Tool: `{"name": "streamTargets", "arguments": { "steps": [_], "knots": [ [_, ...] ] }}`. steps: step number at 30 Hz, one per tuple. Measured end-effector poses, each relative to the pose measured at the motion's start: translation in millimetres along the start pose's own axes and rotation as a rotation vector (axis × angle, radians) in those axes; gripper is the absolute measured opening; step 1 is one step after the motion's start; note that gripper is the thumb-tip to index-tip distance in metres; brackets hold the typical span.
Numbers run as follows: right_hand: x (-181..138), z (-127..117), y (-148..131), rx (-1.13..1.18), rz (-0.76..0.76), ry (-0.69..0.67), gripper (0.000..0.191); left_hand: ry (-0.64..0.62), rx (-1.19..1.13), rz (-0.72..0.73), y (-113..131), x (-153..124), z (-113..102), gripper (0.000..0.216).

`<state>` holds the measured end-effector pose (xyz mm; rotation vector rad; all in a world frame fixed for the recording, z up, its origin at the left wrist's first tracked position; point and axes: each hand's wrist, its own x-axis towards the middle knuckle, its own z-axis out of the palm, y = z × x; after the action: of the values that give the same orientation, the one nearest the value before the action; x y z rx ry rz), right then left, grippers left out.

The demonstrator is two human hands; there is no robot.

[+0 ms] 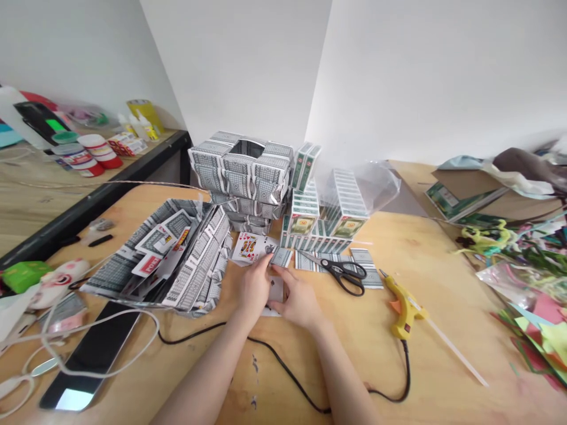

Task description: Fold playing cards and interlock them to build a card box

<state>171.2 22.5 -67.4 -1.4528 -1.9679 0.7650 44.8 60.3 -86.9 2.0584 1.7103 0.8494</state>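
Note:
My left hand (254, 286) and my right hand (299, 301) meet on the wooden table (434, 254), fingers curled round a playing card (275, 290) lying between them. Just beyond the fingertips lie a king of hearts card (247, 247) and a folded patterned card (280, 256). Behind stands a woven box of folded cards (241, 171). A flat woven mat of cards (177, 260) lies left of my left hand.
Stacked card packs (325, 221) stand behind black scissors (343, 273). A yellow glue gun (405, 307) lies at right, its black cable (287, 372) running under my arms. A phone (88, 360) and white cords lie at left. Craft scraps (527, 265) crowd the right edge.

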Motion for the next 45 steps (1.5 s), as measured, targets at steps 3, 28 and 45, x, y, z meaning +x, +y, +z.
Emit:
{"name": "streamTargets", "arguments": {
  "steps": [3, 28, 45],
  "knots": [
    [1.2, 0.4, 0.5, -0.027, 0.031, -0.029, 0.071, -0.094, 0.024, 0.01, -1.7, -0.5, -0.2, 0.048],
    [1.8, 6.3, -1.4, -0.036, 0.263, 0.061, 0.035, 0.096, -0.4, -0.241, 0.9, 12.4, -4.0, 0.047],
    [5.7, 0.7, 17.7, 0.702, 0.395, 0.391, 0.031, 0.133, -0.411, -0.281, -4.1, 16.1, -0.6, 0.036]
  ]
}}
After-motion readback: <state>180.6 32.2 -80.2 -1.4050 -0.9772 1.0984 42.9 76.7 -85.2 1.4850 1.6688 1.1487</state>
